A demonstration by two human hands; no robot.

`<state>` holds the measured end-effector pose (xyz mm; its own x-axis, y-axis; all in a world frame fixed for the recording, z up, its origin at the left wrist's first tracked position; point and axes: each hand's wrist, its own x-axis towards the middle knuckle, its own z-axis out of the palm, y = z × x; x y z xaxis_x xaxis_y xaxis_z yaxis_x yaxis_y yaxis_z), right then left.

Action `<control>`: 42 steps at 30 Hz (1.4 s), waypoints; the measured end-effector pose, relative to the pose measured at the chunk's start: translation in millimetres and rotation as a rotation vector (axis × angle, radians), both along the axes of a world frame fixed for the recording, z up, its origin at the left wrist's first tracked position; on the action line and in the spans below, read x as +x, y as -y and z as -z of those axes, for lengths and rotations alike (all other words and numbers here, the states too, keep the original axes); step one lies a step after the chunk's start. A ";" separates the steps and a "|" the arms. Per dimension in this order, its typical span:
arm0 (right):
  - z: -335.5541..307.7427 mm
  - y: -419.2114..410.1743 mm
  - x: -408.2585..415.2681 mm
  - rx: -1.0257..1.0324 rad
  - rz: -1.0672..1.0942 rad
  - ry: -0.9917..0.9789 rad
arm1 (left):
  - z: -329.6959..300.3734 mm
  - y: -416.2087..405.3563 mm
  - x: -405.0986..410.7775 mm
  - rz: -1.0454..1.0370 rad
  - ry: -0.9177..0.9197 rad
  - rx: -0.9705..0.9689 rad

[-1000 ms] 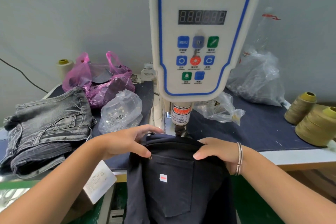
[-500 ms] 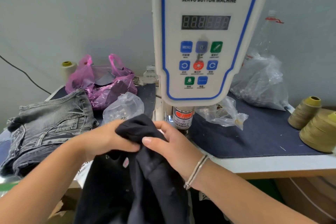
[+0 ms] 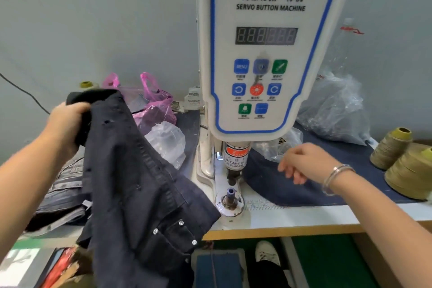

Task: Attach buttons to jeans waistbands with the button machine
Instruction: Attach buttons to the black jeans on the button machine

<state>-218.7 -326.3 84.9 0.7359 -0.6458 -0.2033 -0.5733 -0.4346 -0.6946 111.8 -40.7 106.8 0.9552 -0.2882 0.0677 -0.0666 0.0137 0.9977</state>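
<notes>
The white servo button machine [image 3: 268, 54] stands at the centre, its punch head above a bare lower die [image 3: 230, 196]. My left hand [image 3: 64, 126] grips a bunched end of dark navy jeans [image 3: 140, 189] and holds them up at the left of the machine. The jeans hang down past the table edge, with silver rivets showing at a pocket. My right hand [image 3: 304, 162] hovers empty to the right of the punch head, fingers loosely curled, above the blue cloth.
Grey jeans [image 3: 60, 194] lie stacked at the left, behind the held pair. Clear and pink plastic bags [image 3: 163, 140] sit left of the machine, more clear bags [image 3: 336, 110] at the right. Thread cones [image 3: 406, 163] stand far right. A foot pedal [image 3: 217, 266] sits under the table.
My left hand has lifted the dark jeans away to the left, off the die. My right hand let go of them and moved right of the punch head.
</notes>
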 end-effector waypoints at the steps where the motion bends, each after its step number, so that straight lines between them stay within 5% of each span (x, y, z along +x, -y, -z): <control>1: 2.4 11.4 8.5 -0.107 0.087 -0.050 | 8.6 3.0 8.3 -0.077 0.040 0.129; 4: 3.3 27.5 34.6 -0.411 0.108 -0.333 | 30.1 12.6 15.3 -0.232 0.244 0.534; 11: 6.0 22.2 75.8 -0.521 0.100 -0.625 | 59.3 23.0 6.4 -0.132 0.478 1.092; 14: 12.9 28.1 81.3 -0.597 0.067 -0.656 | 39.4 24.9 1.4 -0.112 0.458 1.007; 17: 15.9 35.8 82.0 -0.494 0.085 -0.621 | 16.3 31.0 -25.0 -0.107 0.675 0.854; 22: 27.9 46.0 79.5 -0.436 0.178 -0.559 | 14.2 44.7 -105.9 0.275 1.019 0.693; 26: 30.6 52.6 79.5 -0.395 0.262 -0.547 | 47.9 68.7 -142.3 0.447 1.033 0.724; 34: 44.7 56.6 80.7 -0.429 0.241 -0.578 | 116.7 78.7 -144.6 0.418 0.955 0.789; 42: 69.7 65.9 77.9 -0.757 0.156 -0.427 | 126.6 76.6 -143.0 0.364 0.968 0.748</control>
